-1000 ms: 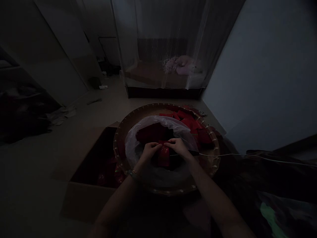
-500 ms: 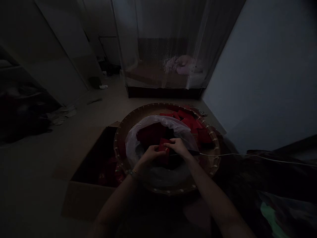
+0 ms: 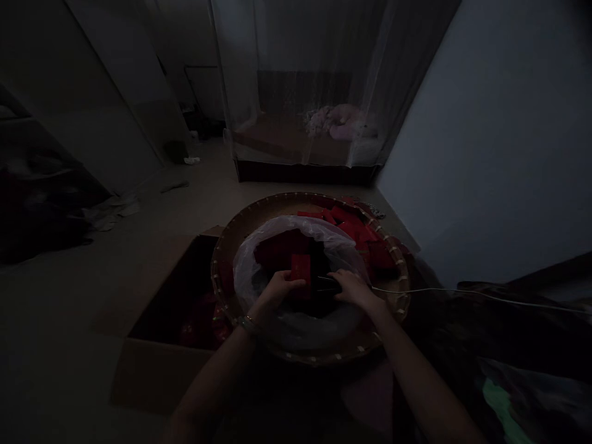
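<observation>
The room is dim. A round woven tray (image 3: 240, 231) lies on the floor before me. On it sits a clear plastic bag (image 3: 287, 231) filled with dark red pieces. My left hand (image 3: 276, 288) holds a small red folded piece (image 3: 300, 267) upright over the bag's mouth. A little to the right, my right hand (image 3: 354, 287) is closed on a dark tool (image 3: 326, 282) with a white cord (image 3: 439, 290) running off to the right. More red pieces (image 3: 356, 229) lie loose on the tray's far right side.
An open cardboard box (image 3: 152, 364) with red items inside stands left of the tray. A netted bed (image 3: 314, 129) is at the back. Scattered papers (image 3: 111, 206) lie on the floor at left. Dark cloth (image 3: 509, 345) covers the right foreground.
Both hands were pinching the red piece together. Now my right hand has moved off to the right onto the dark tool, and my left hand alone holds the piece, raised slightly.
</observation>
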Available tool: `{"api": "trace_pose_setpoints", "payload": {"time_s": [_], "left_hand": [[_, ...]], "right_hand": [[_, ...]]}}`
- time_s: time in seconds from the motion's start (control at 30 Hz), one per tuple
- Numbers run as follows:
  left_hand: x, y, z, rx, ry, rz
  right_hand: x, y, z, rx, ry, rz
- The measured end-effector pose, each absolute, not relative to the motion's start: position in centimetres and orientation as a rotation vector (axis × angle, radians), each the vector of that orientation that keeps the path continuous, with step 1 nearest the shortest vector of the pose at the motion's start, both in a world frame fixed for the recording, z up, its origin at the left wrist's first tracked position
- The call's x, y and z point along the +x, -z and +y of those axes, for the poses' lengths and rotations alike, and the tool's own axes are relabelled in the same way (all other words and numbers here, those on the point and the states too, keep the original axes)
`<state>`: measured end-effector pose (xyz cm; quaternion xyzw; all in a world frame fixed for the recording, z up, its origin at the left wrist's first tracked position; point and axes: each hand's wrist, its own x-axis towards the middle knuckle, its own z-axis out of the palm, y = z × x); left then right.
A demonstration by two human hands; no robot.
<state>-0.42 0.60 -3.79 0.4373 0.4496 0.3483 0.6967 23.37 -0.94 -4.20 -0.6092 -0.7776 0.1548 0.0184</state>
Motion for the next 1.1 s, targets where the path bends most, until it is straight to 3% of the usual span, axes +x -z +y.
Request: {"api": "trace_pose_setpoints", "payload": {"time_s": [0.3,0.6,1.1], "left_hand": [[-0.4,3.6,0.5,0.962,-0.792,0.982],[-0.1,4.0,0.4,1.202,-0.694,0.965],[0.4,3.8,-0.5,1.268,-0.581,0.879]], "right_hand": [[24.2,3.4,-0.4,-1.77,-0.629,-2.285],[24.7,-2.3,-0.9,-1.595,-1.02,-1.845],[20.3,-3.9,-0.7,-1.658,-0.862,-1.903]]}}
